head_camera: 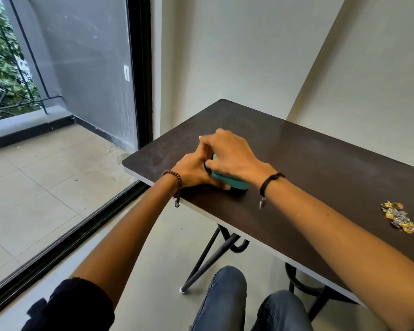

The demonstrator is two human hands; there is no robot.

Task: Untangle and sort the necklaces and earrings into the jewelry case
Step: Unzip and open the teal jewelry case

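1. A dark brown table (320,168) with a thin white edge runs from the middle of the view off to the right, seen from above by a seated person wearing the camera.
2. A teal jewelry case (232,181) lies flat on the table near its left end, close to the near edge. Most of it is covered by two hands, so whether it is open or shut cannot be told.
3. The left hand (194,170) rests on the table against the case's left side, fingers curled onto the case and the thumb lying along its near edge. A brown beaded bracelet (175,180) circles this wrist, right at the table's edge.
4. The right hand (230,154) arches over the top of the case, fingers bent down and closed over its far side, meeting the left hand's fingers. A black cord bracelet (269,181) with a small metal charm hangs from this wrist.
5. A tangled heap of gold and silver jewelry (398,217) lies on the table well to the right of the case, apart from both hands. Single necklaces or earrings cannot be told apart in the heap.
6. Under the table are black metal legs (215,254) and the person's knees in blue jeans (230,295).
7. Left of the table, a large window (58,115) with a black frame looks out on a tiled balcony.
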